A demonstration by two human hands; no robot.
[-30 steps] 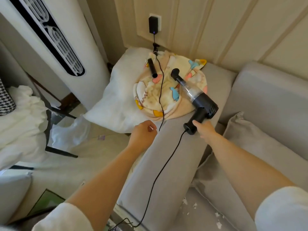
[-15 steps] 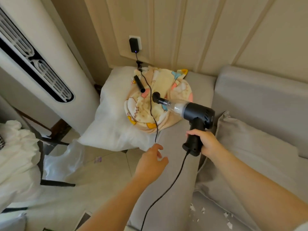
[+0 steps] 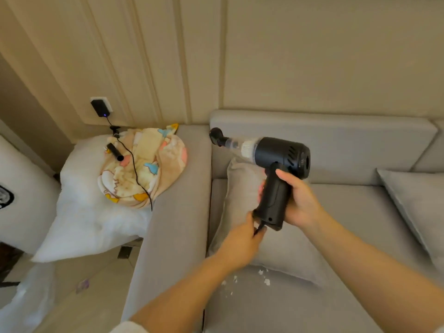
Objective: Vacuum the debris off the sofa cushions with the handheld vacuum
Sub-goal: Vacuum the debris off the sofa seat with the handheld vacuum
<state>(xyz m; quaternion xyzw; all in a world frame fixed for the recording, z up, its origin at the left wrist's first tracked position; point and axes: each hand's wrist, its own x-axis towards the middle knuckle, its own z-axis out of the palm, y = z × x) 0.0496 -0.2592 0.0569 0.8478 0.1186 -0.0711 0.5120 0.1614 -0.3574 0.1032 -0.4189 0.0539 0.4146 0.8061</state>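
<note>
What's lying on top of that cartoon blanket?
On the cartoon blanket lie a short black tube attachment and a black charging cable running down from the wall charger. The blanket rests on a white pillow; anything under its folds is hidden.

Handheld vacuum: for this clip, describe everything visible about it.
The handheld vacuum is matte black plastic, pistol-shaped: a vented round motor body, a clear dust section, and a narrow black nozzle pointing left toward the sofa backrest. It is held in the air above a grey cushion. The right hand grips its handle; the left hand pinches the charging plug at the handle's base.
</note>
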